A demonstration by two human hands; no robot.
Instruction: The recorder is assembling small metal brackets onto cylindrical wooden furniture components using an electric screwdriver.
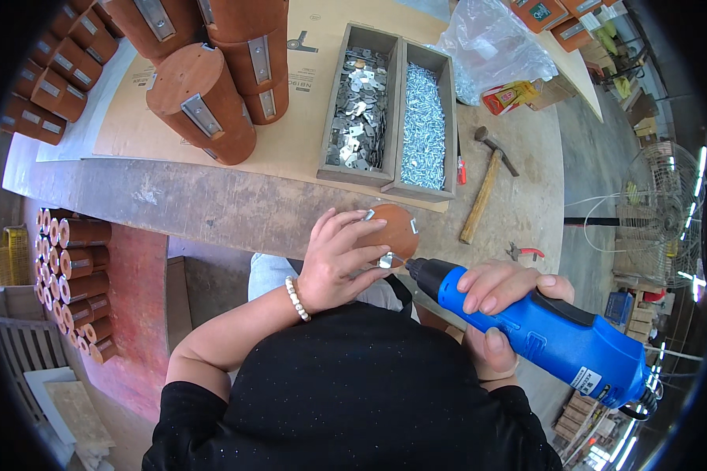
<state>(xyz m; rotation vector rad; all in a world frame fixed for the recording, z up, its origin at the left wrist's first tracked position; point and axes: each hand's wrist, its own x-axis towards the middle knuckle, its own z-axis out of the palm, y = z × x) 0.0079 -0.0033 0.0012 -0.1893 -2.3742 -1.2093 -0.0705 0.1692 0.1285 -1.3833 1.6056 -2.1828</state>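
The fingers of the left hand (pixel 334 259) are grasping a round brown wooden piece (pixel 393 229) at the near edge of the bench (pixel 236 208), with a small metal bracket (pixel 386 260) on it. The right hand (pixel 499 302) is clenching a blue electric screwdriver (pixel 550 334), its tip touching the bracket. Behind are lying a tray of brackets (pixel 360 106), a tray of screws (pixel 424 125) and a hammer (pixel 485 184).

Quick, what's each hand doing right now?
Left hand: closed around the brown wooden cylinder, steadying it.
Right hand: closed on the blue electric screwdriver, tip at a metal bracket on the cylinder.
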